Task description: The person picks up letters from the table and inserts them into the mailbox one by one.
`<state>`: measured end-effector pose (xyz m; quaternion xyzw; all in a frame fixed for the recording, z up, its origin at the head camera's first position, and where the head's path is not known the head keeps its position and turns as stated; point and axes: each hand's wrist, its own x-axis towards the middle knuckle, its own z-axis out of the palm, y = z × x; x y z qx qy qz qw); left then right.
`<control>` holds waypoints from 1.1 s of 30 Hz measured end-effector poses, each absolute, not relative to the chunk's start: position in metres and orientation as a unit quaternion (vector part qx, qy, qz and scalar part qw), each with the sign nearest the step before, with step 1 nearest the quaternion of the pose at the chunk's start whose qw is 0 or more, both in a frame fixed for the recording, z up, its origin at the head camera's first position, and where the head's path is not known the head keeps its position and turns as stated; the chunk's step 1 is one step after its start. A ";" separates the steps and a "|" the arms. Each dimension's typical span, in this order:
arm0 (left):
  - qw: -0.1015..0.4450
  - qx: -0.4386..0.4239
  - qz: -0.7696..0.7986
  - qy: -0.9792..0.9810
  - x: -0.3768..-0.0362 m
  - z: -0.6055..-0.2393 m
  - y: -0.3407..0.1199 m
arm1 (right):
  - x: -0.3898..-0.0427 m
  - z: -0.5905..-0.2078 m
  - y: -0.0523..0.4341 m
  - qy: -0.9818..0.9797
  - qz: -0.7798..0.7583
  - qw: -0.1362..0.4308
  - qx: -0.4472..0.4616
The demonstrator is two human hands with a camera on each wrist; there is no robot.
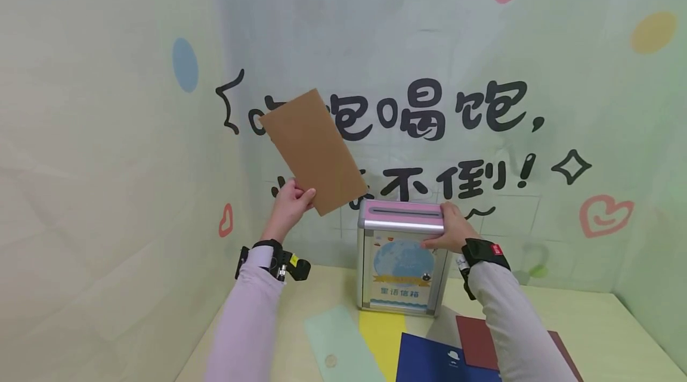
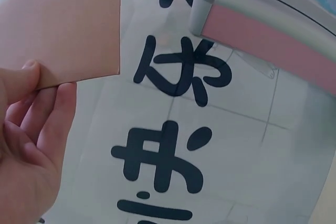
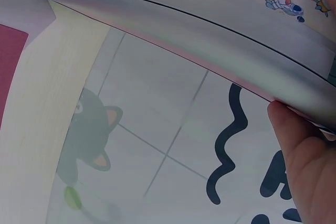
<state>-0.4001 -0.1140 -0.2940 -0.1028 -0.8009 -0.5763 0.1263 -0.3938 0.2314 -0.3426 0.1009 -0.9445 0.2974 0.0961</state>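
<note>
My left hand [image 1: 291, 206] pinches a flat brown paper envelope [image 1: 313, 152] by its lower corner, thumb on the near face and fingers behind. The envelope is held up and tilted, above and to the left of a silver-framed letter box [image 1: 361, 263]. In the left wrist view, the envelope [image 2: 68, 24] is apart from the box's pink top [image 2: 252, 40]. A dark slot [image 1: 405, 212] runs along that top. My right hand [image 1: 453, 230] grips the box's upper right corner, its thumb over the front panel. In the right wrist view, part of the right hand [image 3: 310, 156] is cut off.
On the table [image 1: 585, 316] before the box lie a pale green envelope [image 1: 343, 340], a yellow sheet [image 1: 382, 334], a dark blue one [image 1: 429, 364] with a hat print, and dark red ones [image 1: 474, 343]. A wall [image 1: 418, 42] with large black lettering rises behind.
</note>
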 end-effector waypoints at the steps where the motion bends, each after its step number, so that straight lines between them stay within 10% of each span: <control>1: 0.127 -0.108 -0.572 -0.803 -0.401 -0.293 -0.110 | -0.394 -0.343 0.232 -0.945 0.296 0.097 0.101; 33: 0.167 -0.180 -0.525 -0.815 -0.419 -0.288 -0.033 | -0.398 -0.345 0.233 -0.942 0.307 0.097 0.093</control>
